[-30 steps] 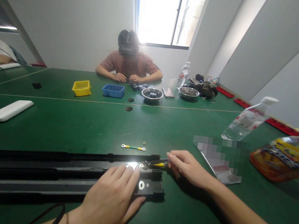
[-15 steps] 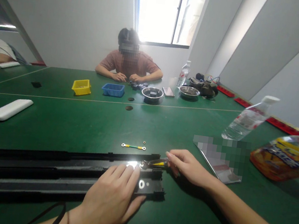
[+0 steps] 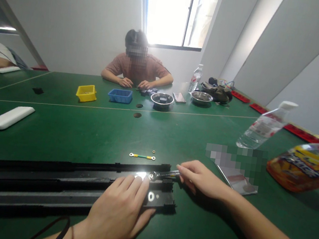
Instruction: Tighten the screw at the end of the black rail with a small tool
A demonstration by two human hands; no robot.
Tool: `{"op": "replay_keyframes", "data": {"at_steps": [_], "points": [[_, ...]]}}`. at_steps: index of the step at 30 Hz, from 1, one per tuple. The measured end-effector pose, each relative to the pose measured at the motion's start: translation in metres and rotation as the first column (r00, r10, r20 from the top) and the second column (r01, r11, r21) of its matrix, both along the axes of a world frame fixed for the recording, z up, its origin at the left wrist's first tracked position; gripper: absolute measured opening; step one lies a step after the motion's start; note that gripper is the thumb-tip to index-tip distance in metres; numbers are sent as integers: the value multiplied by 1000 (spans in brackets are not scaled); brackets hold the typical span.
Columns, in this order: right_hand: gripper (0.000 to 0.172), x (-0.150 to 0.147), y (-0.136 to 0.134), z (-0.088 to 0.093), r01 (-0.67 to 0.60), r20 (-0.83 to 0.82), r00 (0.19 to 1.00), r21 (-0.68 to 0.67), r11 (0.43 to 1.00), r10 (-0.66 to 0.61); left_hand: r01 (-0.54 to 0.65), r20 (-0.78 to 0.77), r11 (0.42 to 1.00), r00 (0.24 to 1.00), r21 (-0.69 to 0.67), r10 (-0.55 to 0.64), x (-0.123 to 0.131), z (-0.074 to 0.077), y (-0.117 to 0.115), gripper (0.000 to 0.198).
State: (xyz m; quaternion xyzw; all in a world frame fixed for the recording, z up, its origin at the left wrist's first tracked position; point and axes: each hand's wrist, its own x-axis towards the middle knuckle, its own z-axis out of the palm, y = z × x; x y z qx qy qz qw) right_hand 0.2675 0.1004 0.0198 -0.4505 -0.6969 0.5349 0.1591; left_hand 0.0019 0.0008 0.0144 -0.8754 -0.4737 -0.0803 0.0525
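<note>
Two bare hands work at the near end of a black channel lying lengthwise on the green table. The left hand lies over the channel with its fingers extended side by side on top and its thumb at the near edge; whether it pinches the part cannot be told. The right hand grips a ring-end wrench between thumb and fingers, the tool's head set at a bright fastener just beyond the left fingertips. Compared with half a second ago, the wrench's shaft has turned slightly: it shows silver and covers most of a yellow strip that was plainly visible beside it, while the left hand stays in place. A ring-terminal wire and a small brass-coloured nut remain where they were, on the table just past the channel.
</note>
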Motion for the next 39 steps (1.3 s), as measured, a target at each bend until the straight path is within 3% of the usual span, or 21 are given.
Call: {"op": "replay_keyframes", "data": {"at_steps": [8,13,25,32,39], "points": [[54,6,-7,9,-144,87,984,-143,979,157,-7,12,1000,1000,-16,8,0,-1,-1,48],[59,5,-9,13,-147,108,980,-154,977,165,-10,20,1000,1000,-18,10,-1,-1,-1,46],[51,13,-6,11,-154,56,984,-203,967,168,-7,5,1000,1000,-24,7,-1,-1,0,48],[51,15,1,5,-9,27,1000,-130,992,12,-9,-4,1000,1000,-19,9,0,-2,0,49],[54,6,2,-6,154,-230,962,21,988,-146,-15,-5,1000,1000,-21,15,0,-2,1,49]]}}
